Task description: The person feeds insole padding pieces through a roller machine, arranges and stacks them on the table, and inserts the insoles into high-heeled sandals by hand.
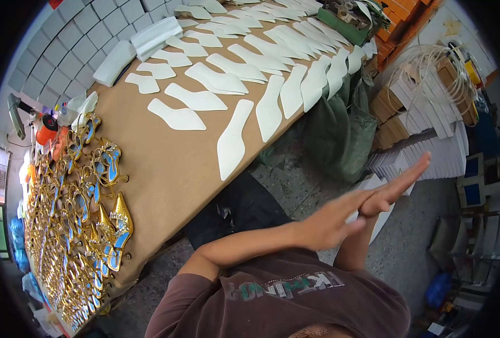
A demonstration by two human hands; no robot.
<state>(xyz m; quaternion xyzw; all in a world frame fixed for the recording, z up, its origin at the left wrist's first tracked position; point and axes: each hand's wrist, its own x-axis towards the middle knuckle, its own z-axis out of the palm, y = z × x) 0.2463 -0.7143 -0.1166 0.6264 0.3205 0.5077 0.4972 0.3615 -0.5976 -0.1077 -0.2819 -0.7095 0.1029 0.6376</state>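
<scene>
My left hand (333, 221) lies across my right hand (395, 188), touching it near the palm and wrist, to the right of the table. The left fingers look stretched out, though slightly smeared by motion. My right hand has its fingers extended toward the upper right. Nothing shows in either hand. On the brown-covered table (148, 163) lie many white shoe-sole-shaped insoles (234, 141), in overlapping rows toward the far end. Gold heeled shoes (120, 219) with blue footbeds crowd the table's left end.
Stacked white boxes (67, 42) line the wall behind the table. White folded stacks (155, 37) lie at its back edge. A green machine (351, 19) stands at the far end, with dark green cloth (343, 127) hanging below. Right, cartons (390, 110) and coiled tubing (424, 70) stand on the floor.
</scene>
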